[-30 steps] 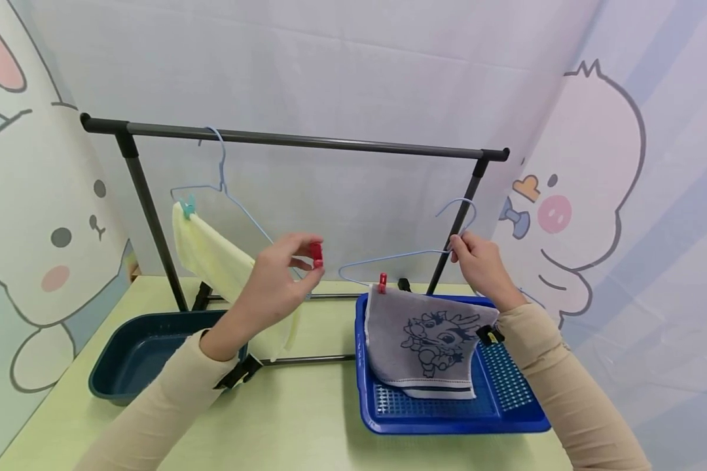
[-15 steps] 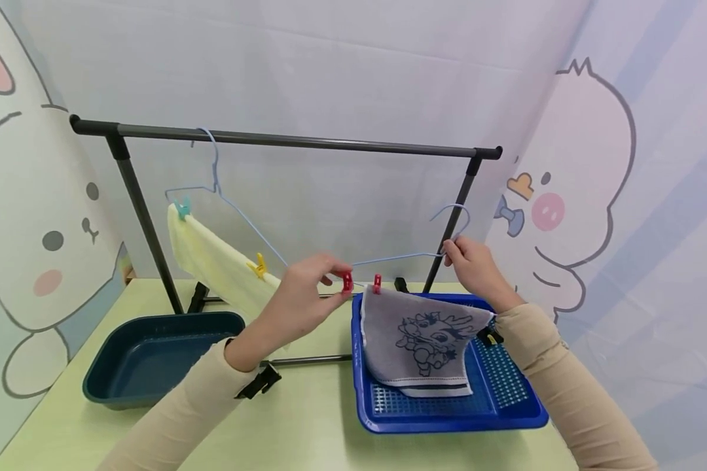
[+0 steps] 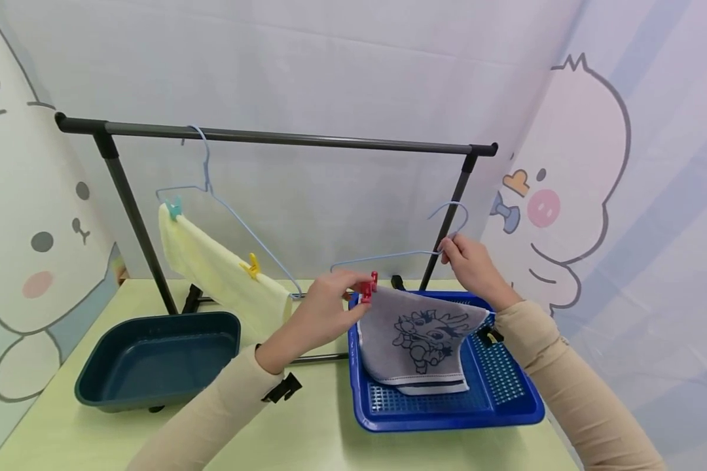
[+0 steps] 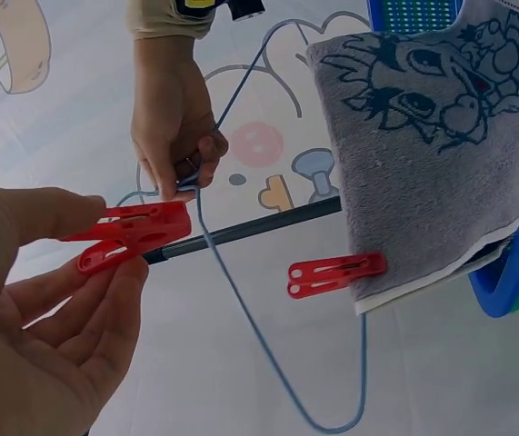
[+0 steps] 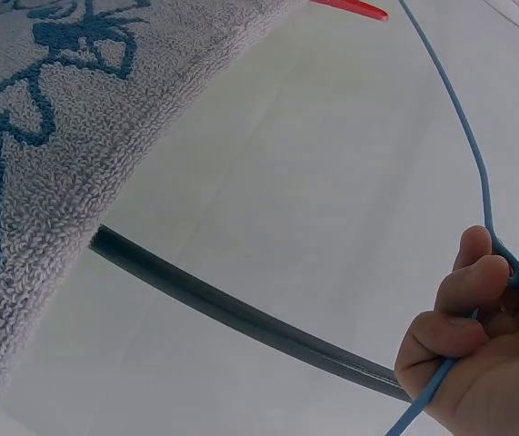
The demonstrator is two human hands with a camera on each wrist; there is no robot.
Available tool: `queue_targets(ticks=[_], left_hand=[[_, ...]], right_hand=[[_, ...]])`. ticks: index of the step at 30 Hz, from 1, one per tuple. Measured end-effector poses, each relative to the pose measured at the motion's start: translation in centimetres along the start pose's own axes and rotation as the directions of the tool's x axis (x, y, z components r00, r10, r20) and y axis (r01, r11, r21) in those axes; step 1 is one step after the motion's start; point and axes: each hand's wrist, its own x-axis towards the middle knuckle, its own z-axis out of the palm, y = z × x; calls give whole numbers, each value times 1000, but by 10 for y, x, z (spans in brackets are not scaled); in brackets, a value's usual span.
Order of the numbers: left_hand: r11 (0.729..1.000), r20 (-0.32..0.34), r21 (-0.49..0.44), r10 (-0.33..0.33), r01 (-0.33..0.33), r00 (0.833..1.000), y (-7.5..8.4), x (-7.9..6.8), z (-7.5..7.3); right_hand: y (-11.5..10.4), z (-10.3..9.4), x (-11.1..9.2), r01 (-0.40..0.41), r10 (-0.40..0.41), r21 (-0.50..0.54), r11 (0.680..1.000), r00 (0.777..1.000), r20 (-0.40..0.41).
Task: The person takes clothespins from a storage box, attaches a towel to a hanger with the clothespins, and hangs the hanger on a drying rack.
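My left hand pinches a red clothespin between thumb and fingers, beside the left end of a grey towel with a dark blue cartoon drawing. That towel hangs folded over the lower bar of a blue wire hanger. A second red clothespin is clipped on the towel's left corner. At the neck of the hanger, just under its hook, my right hand grips the wire, fingers curled round it in the right wrist view. The held clothespin is apart from the towel in the left wrist view.
Below the towel stands a blue basket. A black rack spans the back, bearing another blue hanger with a yellow cloth, a teal clothespin and a yellow clothespin. A dark teal basin is at the left.
My left hand has moved right and down with its red clothespin, from in front of the yellow cloth to the grey towel's left end. The right hand keeps its grip on the hanger.
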Motion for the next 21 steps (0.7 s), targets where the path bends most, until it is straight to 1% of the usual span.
queue_targets(ticks=[7, 10, 15, 21], left_hand=[[1000, 27, 23, -13, 12, 1000, -4, 9, 18], [1000, 36, 11, -11, 11, 999, -4, 13, 23], [1000, 65, -14, -27, 28, 998, -4, 17, 29], [999, 94, -12, -43, 44, 995, -6, 19, 32]], right_hand=[[-7, -13, 3, 28, -28, 13, 1000, 999, -36], [-9, -17, 4, 35, -34, 22, 999, 998, -50], [-13, -23, 6, 39, -37, 35, 999, 998, -52], [-21, -32, 7, 43, -39, 82, 996, 998, -58]])
